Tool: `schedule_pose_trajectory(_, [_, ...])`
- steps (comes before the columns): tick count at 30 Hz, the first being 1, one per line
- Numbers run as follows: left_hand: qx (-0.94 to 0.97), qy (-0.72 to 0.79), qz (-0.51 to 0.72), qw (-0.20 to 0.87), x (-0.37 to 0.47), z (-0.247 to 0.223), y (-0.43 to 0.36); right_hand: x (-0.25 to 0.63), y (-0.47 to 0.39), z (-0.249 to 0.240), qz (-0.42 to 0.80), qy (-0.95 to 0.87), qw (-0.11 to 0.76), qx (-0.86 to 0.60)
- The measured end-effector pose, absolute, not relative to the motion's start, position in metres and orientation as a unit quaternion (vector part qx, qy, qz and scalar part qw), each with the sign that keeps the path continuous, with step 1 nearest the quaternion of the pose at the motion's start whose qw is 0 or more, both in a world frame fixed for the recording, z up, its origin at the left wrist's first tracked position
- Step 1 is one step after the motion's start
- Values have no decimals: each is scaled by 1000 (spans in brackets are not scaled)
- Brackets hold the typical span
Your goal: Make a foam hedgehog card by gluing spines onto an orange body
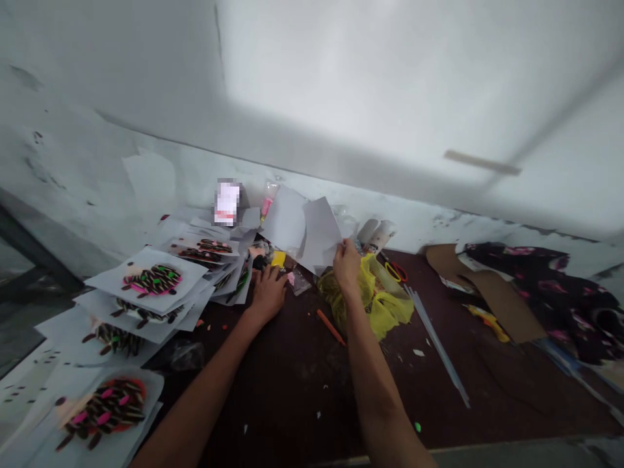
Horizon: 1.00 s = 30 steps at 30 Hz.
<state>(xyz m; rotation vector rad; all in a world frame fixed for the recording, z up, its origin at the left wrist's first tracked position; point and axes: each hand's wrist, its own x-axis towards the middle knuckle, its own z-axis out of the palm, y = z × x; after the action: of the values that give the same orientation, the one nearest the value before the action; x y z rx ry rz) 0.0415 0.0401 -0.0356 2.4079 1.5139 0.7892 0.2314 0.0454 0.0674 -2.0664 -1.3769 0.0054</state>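
My right hand [346, 265] pinches the lower right edge of a white paper sheet [322, 229], which stands tilted up near the wall. A second white sheet [283, 218] leans beside it on the left. My left hand [269, 294] lies palm down on the dark table, fingers spread, holding nothing that I can see. Just beyond its fingertips are a yellow piece [278, 259] and small pink and black scraps. A yellow plastic bag [385, 302] sits right by my right forearm. Between my arms lies an orange stick [331, 327].
Stacked paper sheets with hedgehog-like collages [153, 279] cover the left side. A lit phone [227, 203] leans against the wall. To the right are scissors [398, 271], clear glue sticks [439, 348], a yellow glue gun [489, 321], cardboard [511, 305] and dark floral cloth [560, 286].
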Motion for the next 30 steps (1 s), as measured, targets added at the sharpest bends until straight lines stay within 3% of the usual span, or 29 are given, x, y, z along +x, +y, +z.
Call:
schedule_pose_trajectory(3, [753,476,409,195,44,-25,44,230,30,66,80,-528,433,-726])
schedule_pose_trajectory(6, [601,461,539,368,42,-12,49,222,11,52,193,-514,481,-683])
schedule_pose_trajectory(12, [443,414,569,556,29,0,46,198,-27,11,329,-503,528,-600])
schedule_pose_trajectory(18, [446,441,547,554,9,5,30,200,-40,-1,362,-495,478,-629])
schedule_pose_trajectory(22, [511,502,469,517,-15,5,14,207,-34,3,337,-580,279,-687])
schedule_pose_trajectory(24, [522,524,427,520,-22,2,3,205,-26,7,316,-609,227,-691])
schedule_pose_trajectory(30, [512,533,372,561,-24,-7,-22,197,-14,15,186,-644,268,-692])
